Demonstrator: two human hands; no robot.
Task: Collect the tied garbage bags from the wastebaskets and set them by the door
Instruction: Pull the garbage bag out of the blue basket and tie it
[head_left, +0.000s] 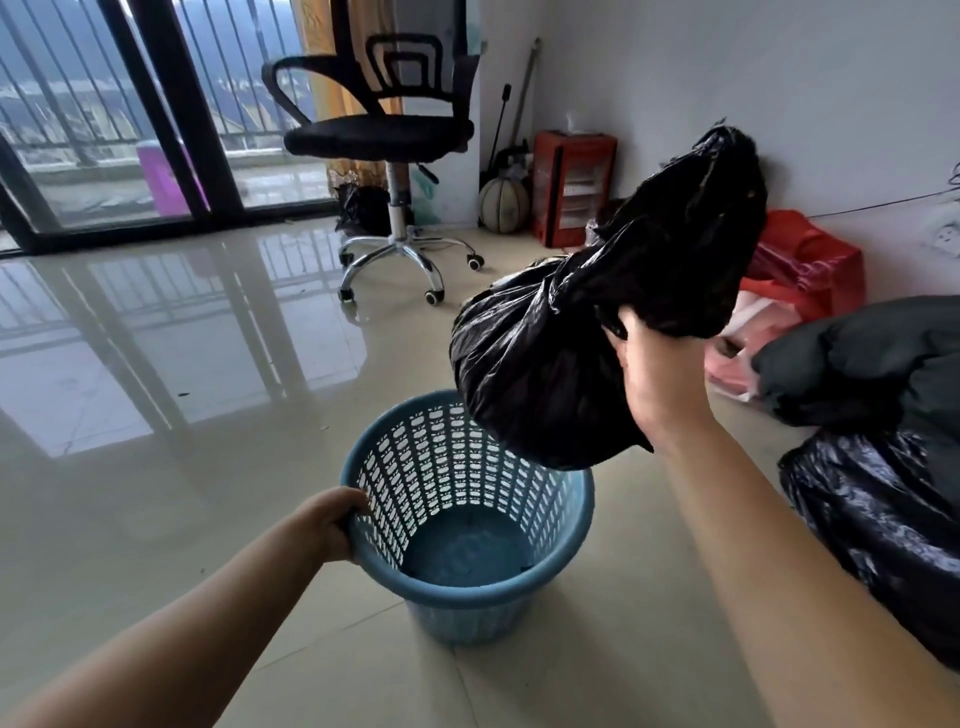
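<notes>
Above the blue wastebasket, a tied black garbage bag hangs in the air, clear of the rim, gripped by the right hand with fingers curled into the gathered plastic near the knot. Bag's loose top flops up and right of the grip; the full lower bulge sits over the basket's far right edge. Left hand clamps the basket's near-left rim, thumb over the top, fingers hidden on the outside. Basket stands upright on the glossy tiled floor, lattice walls, nothing visible inside. Hands well apart, one on each item.

Right edge: another black bag on the floor, dark bundle just behind it. Further back by the wall, a red plastic bag, a red heater, a basketball. Black office chair on a chrome wheeled base stands mid-room, a small black bag behind its base. Glass sliding doors with railing outside at left.
</notes>
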